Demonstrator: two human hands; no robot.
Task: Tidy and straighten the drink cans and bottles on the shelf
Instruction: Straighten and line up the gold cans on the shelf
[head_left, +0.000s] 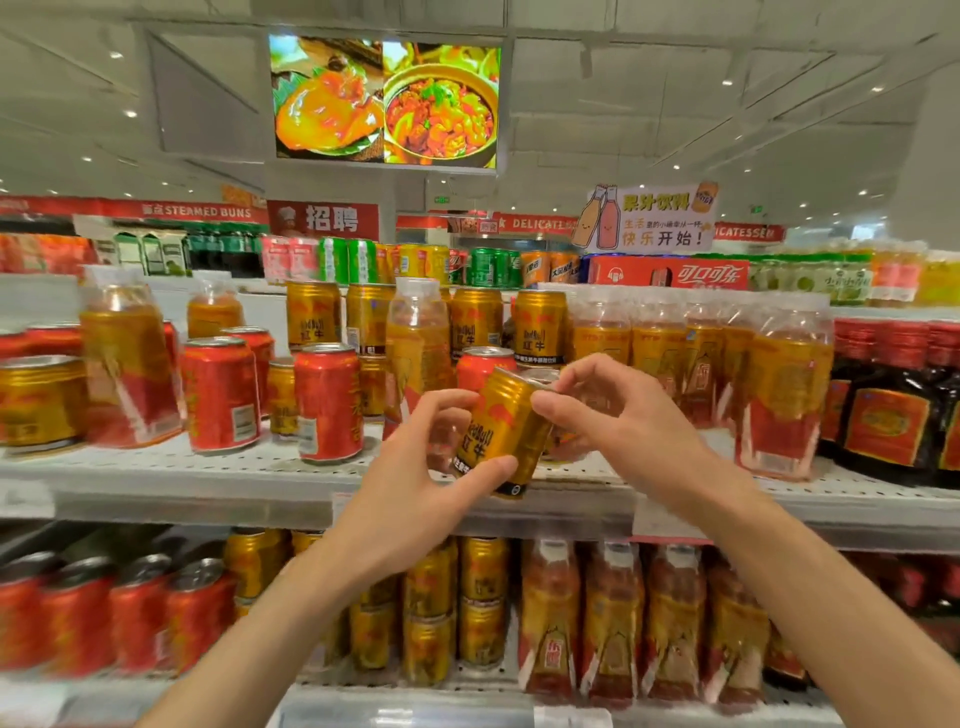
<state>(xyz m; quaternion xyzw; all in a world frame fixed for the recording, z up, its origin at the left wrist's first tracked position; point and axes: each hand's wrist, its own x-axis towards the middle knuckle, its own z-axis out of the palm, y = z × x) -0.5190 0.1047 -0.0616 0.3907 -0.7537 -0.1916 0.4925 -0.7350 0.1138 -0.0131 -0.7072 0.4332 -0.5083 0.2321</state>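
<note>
Your left hand (415, 467) grips a gold can (506, 436), thumb across its lower end and fingers curled over its side. The can is tilted, its top leaning up and to the right, and you hold it just above the front edge of the middle shelf (208, 470), about halfway along. Your right hand (618, 415) pinches the can's upper rim between thumb and forefinger, while the other fingers arch loosely above it.

Straight behind the can, a red can (485, 366) stands upright on the shelf. Further back, a row of gold cans (475, 319) lines the rear edge. Towards the left end of the shelf, red cans (221, 392) stand loosely spaced, mixed with a few gold ones. Two clear-topped bottles with orange and red labels (127, 364) also stand there, upright.

Just to the right of your hands, a tight row of similar bottles (696, 353) runs along the shelf. At the right end stand dark bottles with red caps (888, 405).

On the lower shelf (415, 699), red cans fill the left, stacked gold cans the middle, and bottles the right.
</note>
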